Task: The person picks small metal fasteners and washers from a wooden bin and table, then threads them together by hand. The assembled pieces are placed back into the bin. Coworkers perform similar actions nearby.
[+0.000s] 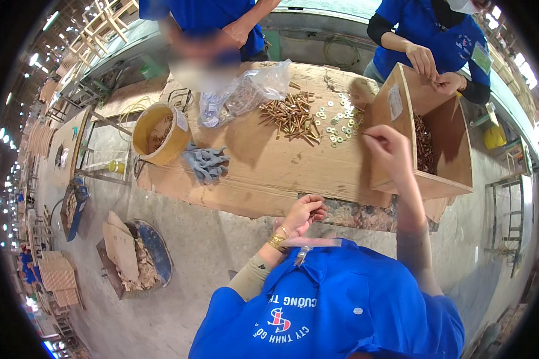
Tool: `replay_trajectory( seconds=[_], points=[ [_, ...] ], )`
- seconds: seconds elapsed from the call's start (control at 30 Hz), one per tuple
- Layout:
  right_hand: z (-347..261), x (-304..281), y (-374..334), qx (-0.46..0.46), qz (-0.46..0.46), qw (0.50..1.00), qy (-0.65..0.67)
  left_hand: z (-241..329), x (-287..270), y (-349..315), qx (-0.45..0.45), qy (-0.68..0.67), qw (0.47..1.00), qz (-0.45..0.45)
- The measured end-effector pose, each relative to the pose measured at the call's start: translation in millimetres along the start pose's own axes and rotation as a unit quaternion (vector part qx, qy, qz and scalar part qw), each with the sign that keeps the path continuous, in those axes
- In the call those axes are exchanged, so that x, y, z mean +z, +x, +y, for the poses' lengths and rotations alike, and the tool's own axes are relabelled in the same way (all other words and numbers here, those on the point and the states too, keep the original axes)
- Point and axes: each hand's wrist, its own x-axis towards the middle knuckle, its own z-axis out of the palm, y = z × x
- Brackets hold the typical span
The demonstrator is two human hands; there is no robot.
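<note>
My left hand (305,213) is held near my chest at the table's near edge, its fingers curled together; anything in them is too small to make out. Further right, my right hand (390,148) reaches over the table beside the wooden box, fingers pinched and slightly blurred; what they hold, if anything, cannot be told. Just left of its fingertips lie scattered flat washers (341,122), silvery and yellowish. A heap of brass-coloured screws (288,116) adjoins them. The open wooden box (395,157) contains many more screws (424,143).
Cardboard (239,179) covers the table. At its left stand a yellow bucket (142,134), grey-blue gloves (206,161) and a clear plastic bag (245,93). Across the table, one co-worker's hands (437,72) are over the box; another person (215,27) stands far left. A scrap bin (153,254) is on the floor.
</note>
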Motion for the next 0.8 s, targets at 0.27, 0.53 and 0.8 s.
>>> replay_trajectory(
  seconds=[0.27,0.53,0.8],
  points=[
    [124,123,79,0.154,-0.103,0.955,-0.233,36,-25,-33,0.017,0.025,0.999,0.029],
    [136,177,104,0.281,-0.103,0.877,-0.376,66,-82,-60,0.034,0.002,0.996,0.078],
    [128,180,104,0.266,-0.123,0.859,-0.420,92,-85,-44,0.038,-0.001,0.997,0.067]
  ],
)
